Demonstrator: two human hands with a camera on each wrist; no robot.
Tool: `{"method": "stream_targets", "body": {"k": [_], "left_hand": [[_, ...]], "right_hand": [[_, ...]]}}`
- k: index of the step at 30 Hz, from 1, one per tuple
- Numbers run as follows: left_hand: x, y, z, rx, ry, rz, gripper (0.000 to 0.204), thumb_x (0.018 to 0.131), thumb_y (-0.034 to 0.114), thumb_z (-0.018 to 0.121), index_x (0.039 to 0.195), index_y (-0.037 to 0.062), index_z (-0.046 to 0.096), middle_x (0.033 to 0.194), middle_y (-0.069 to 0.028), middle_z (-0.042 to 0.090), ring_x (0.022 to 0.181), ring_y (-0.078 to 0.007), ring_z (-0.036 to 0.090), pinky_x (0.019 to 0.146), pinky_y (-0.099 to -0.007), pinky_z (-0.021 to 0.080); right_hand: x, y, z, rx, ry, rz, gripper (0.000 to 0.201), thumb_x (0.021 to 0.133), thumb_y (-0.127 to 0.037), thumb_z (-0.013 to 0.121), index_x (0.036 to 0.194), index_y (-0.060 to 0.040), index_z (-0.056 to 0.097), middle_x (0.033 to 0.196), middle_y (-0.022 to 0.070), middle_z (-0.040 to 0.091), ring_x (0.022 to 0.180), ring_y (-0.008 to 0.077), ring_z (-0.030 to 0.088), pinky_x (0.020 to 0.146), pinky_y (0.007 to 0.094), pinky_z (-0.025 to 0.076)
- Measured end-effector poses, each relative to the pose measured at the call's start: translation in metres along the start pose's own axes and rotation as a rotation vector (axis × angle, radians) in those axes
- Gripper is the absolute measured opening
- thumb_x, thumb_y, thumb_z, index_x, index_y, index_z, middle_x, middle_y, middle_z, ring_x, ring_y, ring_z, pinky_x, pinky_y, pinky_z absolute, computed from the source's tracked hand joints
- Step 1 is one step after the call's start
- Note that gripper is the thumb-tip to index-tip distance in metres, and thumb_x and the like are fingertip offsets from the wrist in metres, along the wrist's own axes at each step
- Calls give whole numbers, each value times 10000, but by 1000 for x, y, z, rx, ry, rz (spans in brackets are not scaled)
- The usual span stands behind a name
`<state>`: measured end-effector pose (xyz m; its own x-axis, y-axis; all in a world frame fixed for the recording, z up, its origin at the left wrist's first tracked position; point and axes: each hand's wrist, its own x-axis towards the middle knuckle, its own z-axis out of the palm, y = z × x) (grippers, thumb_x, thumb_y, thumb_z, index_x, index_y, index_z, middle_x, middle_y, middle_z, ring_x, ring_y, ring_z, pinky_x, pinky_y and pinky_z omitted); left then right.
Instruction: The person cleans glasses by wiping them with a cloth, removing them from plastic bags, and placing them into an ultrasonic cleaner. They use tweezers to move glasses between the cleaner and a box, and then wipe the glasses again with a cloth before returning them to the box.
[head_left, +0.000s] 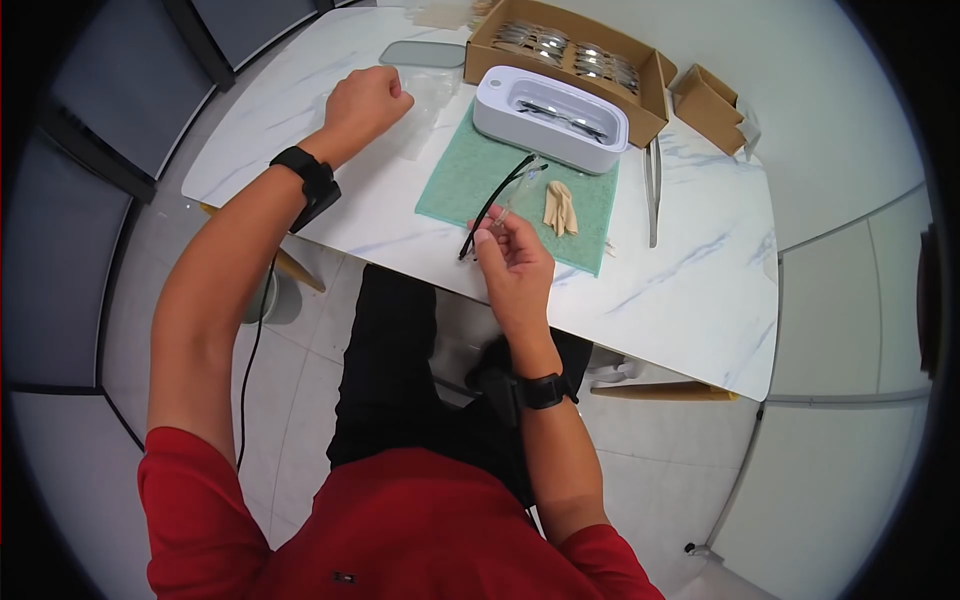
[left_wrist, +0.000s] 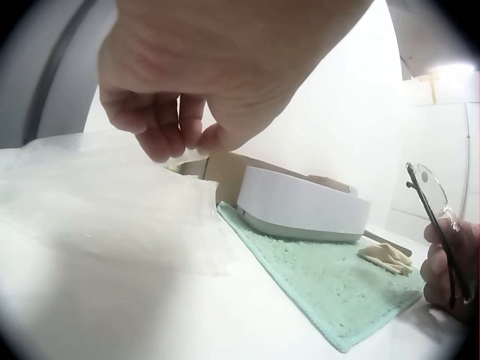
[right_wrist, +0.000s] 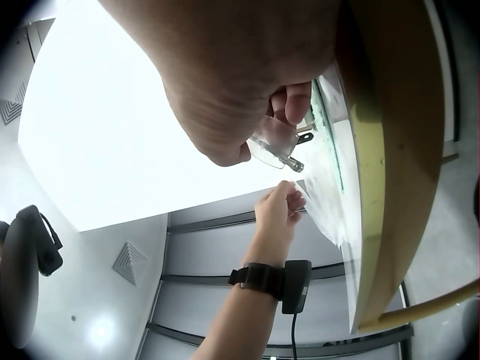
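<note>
My left hand (head_left: 365, 105) pinches the edge of a clear plastic bag (left_wrist: 112, 202) between thumb and fingertips, with the bag's sheet spread over the table's left side. Nearer the front edge, my right hand (head_left: 520, 265) grips a pair of eyeglasses (head_left: 487, 205) by the lens side. Their dark temples point up and away from me, and the fingers partly hide the frame. Behind them lies a green towel (head_left: 450, 185) bearing a white ultrasonic cleaner (head_left: 550, 150) with dark-framed glasses (head_left: 562, 118) inside. A crumpled beige cloth (head_left: 560, 208) sits on the towel, right of the eyeglasses.
At the back stands an open cardboard box (head_left: 655, 112) with rows of glasses. A smaller cardboard box (head_left: 708, 108) is to its right. Metal tweezers (head_left: 654, 190) lie right of the towel, and a grey oblong lid (head_left: 423, 54) lies at the back left.
</note>
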<state>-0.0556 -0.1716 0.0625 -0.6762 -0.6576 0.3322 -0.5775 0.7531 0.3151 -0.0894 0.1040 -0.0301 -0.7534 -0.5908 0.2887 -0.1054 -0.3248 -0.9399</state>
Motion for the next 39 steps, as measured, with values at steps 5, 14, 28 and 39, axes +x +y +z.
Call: {"method": "stream_targets", "body": {"k": [5,14,28,39], "left_hand": [[-6,-18,-13,-122,91,30,201,815,257,668,823,58,694,769,-129,711,727,-317,679,686,-409,536],[-51,-55,-21,-388,72,2,216,900,204,687,814,10,646,691,-37,648,636,-110,590,642,-272,482],[-69,-65,-20,-502,133,38,182,860,178,717,830,9,657,713,-44,636,672,-123,571,659,-286,491],[-81,-80,-24,-590,175,-4,166,861,164,713,843,6,668,709,-25,635,665,-99,553,643,-267,481]], "right_hand": [[0,0,-1,-8,7,-4,332,916,-41,690,1230,49,627,996,50,710,807,60,580,748,208,491],[0,-4,-1,-67,3,12,350,933,-53,672,1264,48,615,1014,46,701,860,76,598,825,232,496],[1,-1,0,-177,-32,11,352,994,-111,630,1301,46,560,1023,46,648,908,94,597,833,240,486],[0,-7,7,-298,-58,0,344,1001,-86,601,1317,45,560,1041,54,644,868,88,592,802,249,492]]}}
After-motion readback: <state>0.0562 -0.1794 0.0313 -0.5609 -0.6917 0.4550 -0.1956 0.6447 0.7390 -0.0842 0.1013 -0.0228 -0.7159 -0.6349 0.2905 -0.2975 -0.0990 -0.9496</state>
